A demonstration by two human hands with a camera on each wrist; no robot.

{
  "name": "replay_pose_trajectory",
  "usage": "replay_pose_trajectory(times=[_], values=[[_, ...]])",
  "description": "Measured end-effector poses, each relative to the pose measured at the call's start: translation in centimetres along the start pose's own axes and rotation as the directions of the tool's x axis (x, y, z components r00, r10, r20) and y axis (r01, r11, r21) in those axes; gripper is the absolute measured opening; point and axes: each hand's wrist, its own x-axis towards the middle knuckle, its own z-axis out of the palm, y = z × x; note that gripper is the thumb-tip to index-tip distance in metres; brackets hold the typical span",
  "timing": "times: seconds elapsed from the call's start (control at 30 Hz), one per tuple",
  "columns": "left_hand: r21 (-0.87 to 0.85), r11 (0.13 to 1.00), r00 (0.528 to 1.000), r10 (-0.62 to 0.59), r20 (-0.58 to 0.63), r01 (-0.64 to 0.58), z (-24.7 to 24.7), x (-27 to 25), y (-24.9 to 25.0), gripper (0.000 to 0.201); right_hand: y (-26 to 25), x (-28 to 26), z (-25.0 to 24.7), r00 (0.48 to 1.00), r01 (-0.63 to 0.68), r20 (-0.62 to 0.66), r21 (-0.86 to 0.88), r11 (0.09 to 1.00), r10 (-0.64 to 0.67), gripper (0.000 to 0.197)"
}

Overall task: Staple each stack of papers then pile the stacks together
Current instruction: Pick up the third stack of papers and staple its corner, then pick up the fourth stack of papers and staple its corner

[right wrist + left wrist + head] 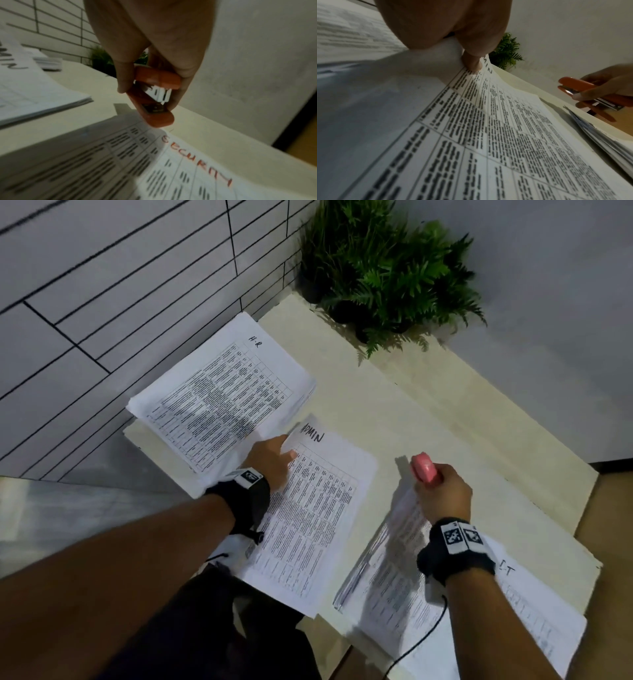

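My left hand (274, 460) pinches the top left corner of the stack marked ADMIN (318, 508), thumb (471, 63) on top, and lifts that corner off the table. My right hand (442, 491) grips a small pink-orange stapler (424, 469) in the air, just above the corner of the stack marked SECURITY (171, 169); the stapler (154, 97) holds no paper between its jaws. The H.R stack (222, 402) lies at the far left. A stack marked I.T (534, 621) lies under my right wrist.
The cream table (428, 412) ends at my right over a wooden floor (609, 525). Potted ferns (387, 272) stand in the far corner against a white wall. A tiled wall (102, 302) runs along the left. A black cable (424, 642) trails from my right wrist.
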Motion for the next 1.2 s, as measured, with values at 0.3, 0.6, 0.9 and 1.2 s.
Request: replay_pose_trajectory(times=[0.3,0.6,0.9,1.2], values=[[0.118,0.993,1.000,0.010,0.005,-0.010,1.8,1.3,0.9,0.040,-0.1,5.2,0.9,0.984,0.177,0.088,-0.401,0.899,-0.154,0.033],[-0.141,0.986,0.981,0.058,-0.186,-0.085,-2.4,4.4,0.3,0.056,0.3,4.6,2.6,0.963,0.152,-0.156,-0.352,0.923,-0.219,0.052],[0.054,0.998,0.805,0.005,-0.593,0.033,-13.5,7.6,-7.3,0.036,-13.5,-7.4,11.3,0.742,0.587,0.284,0.163,0.793,-0.607,0.031],[0.343,0.860,0.919,-0.303,-0.250,0.377,-13.1,5.4,-10.1,0.113,-20.7,-7.3,15.1,0.869,-0.262,0.494,0.400,0.878,0.034,0.084]])
